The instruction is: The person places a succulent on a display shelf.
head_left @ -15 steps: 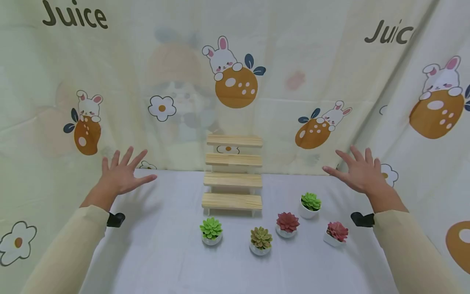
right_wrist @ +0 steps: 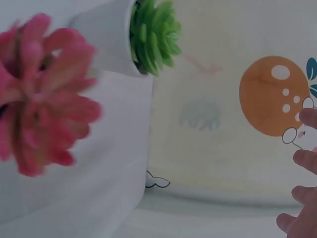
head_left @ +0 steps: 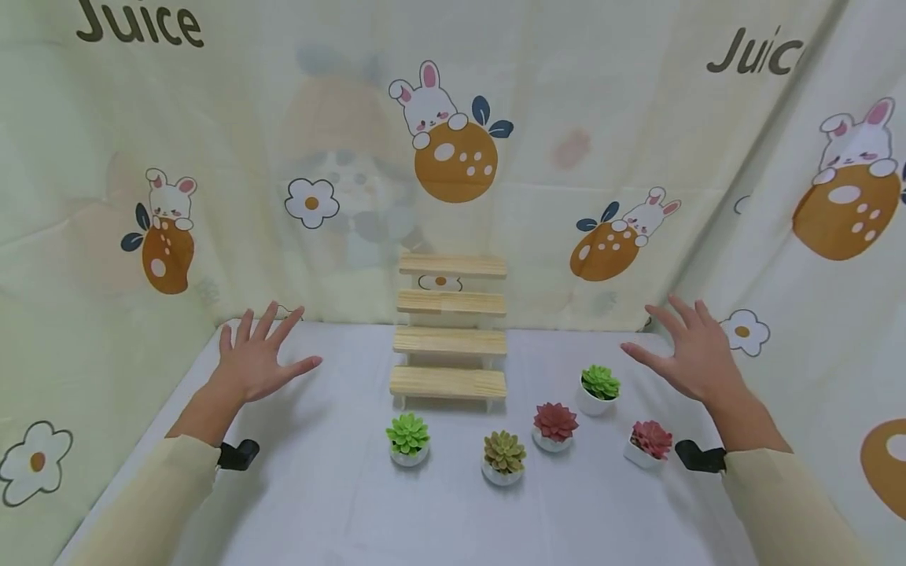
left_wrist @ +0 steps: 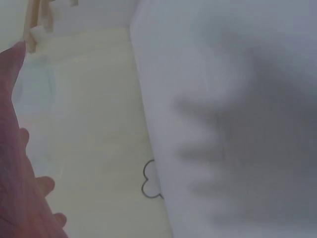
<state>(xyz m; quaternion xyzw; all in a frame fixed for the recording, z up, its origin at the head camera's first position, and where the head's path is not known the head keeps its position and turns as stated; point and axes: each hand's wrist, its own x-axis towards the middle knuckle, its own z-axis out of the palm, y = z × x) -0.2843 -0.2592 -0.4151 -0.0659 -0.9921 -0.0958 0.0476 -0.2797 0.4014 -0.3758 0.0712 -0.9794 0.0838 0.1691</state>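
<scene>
My left hand (head_left: 256, 363) hovers over the left part of the table, fingers spread and holding nothing; its shadow falls on the cloth. On the right, my right hand (head_left: 697, 355) is likewise spread in the air, beyond a pink-red succulent (head_left: 650, 442) in a white pot. Nearby stand a green succulent (head_left: 598, 389), a dark red one (head_left: 555, 424), an olive-brown succulent (head_left: 503, 456) and a bright green succulent (head_left: 408, 439), each in a white pot. Behind them is a wooden tiered shelf (head_left: 449, 383) with bare steps. The right wrist view shows the pink-red succulent (right_wrist: 47, 96) close up.
A white cloth covers the table (head_left: 318, 503). Pale curtains (head_left: 538, 228) printed with rabbits, oranges and flowers hang behind it and along both sides. The shelf stands near the back curtain, with the pots in front and to its right.
My left hand has moved right and slightly down in the head view. The right hand has dropped slightly. The view itself has tilted a little; the pots and shelf stay put.
</scene>
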